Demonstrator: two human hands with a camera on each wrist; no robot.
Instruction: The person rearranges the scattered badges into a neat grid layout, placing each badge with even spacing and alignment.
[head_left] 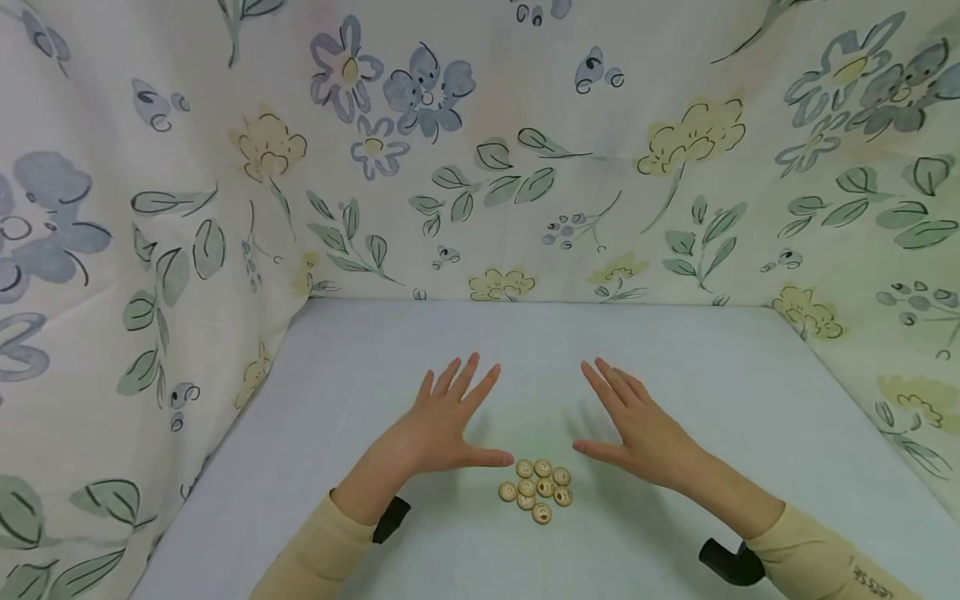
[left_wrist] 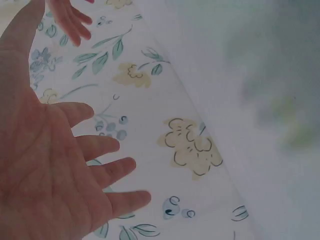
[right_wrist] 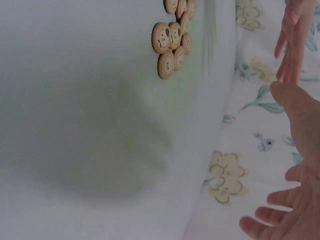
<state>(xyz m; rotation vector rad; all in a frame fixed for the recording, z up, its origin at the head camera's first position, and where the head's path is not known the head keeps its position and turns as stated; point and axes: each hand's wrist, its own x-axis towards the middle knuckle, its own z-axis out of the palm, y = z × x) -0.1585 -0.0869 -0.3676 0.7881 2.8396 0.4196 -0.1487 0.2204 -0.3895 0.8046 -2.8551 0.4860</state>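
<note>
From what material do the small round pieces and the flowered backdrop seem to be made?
Small round pieces: probably smooth wood, judging by the tan colour under dark markings; plastic remains possible.
Flowered backdrop: likely matte fabric, since it hangs in soft folds without shine.

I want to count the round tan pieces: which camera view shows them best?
The head view, since the whole group of round tan pieces lies within its frame, seen from above. The right wrist view shows them larger, but its top edge cuts into the group. None can be made out in the left wrist view.
</note>
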